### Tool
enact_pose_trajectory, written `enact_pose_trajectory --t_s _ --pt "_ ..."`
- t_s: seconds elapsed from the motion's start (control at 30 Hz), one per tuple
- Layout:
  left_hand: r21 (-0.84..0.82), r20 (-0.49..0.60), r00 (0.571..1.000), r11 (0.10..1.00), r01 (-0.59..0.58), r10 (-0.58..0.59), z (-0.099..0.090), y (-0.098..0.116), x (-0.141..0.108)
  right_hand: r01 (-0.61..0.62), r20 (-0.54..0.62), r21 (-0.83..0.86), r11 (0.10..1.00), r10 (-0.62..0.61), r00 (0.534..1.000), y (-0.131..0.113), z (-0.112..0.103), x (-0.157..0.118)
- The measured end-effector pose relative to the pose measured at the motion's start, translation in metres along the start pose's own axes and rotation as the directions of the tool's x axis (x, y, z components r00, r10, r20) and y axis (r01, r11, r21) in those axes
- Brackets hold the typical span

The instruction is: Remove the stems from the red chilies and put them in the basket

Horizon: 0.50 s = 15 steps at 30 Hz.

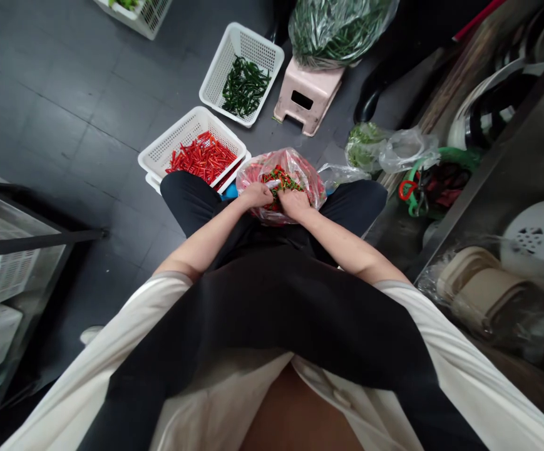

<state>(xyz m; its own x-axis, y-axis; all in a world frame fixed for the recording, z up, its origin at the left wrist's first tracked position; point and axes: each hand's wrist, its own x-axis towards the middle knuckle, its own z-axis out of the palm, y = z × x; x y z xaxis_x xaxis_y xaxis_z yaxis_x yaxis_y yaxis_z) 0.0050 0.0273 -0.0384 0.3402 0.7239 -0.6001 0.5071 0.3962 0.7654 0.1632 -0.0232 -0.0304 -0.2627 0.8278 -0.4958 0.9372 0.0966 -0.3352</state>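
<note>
A clear plastic bag (316,181) of red chilies with green stems (281,175) lies open between my knees. My left hand (257,195) is at the bag's left side, its fingers closed around a small whitish object (272,184), perhaps a blade or handle. Over the chilies on the right, my right hand (294,202) points its fingers down into the pile; its fingertips are hidden among the stems. Just left of the bag, a white basket (159,153) holds loose red chilies (203,156).
Farther off stand a white basket (213,78) of green chilies and a pink stool (309,91) bearing a bag of greens (342,31). Another person's dark boot (369,100) is beyond. Metal shelving stands left and right; a green basket (415,188) with scissors is at right.
</note>
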Motion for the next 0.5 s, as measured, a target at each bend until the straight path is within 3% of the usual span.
enact_pose_trajectory --t_s 0.07,0.13,0.2,0.3,0.5 --pt "0.315 0.025 0.998 0.948 -0.055 0.050 -0.003 0.000 -0.010 -0.015 -0.057 -0.059 0.998 0.012 0.998 0.001 -0.005 -0.003" --pt "0.633 0.117 0.993 0.772 -0.059 -0.020 -0.007 0.003 -0.025 0.028 -0.095 -0.103 0.994 -0.037 0.995 0.000 -0.009 -0.002" --pt "0.807 0.189 0.974 0.584 -0.084 -0.122 -0.011 0.007 -0.039 0.112 -0.011 -0.125 0.986 -0.114 0.993 -0.005 -0.007 0.003" --pt "0.873 0.209 0.968 0.472 -0.121 -0.140 -0.012 0.013 -0.051 0.207 0.154 -0.133 0.969 -0.186 0.970 -0.018 0.008 0.014" --pt "0.856 0.230 0.968 0.495 -0.153 -0.100 -0.006 0.013 -0.051 0.160 0.118 -0.100 0.982 -0.148 0.982 -0.033 0.043 0.024"
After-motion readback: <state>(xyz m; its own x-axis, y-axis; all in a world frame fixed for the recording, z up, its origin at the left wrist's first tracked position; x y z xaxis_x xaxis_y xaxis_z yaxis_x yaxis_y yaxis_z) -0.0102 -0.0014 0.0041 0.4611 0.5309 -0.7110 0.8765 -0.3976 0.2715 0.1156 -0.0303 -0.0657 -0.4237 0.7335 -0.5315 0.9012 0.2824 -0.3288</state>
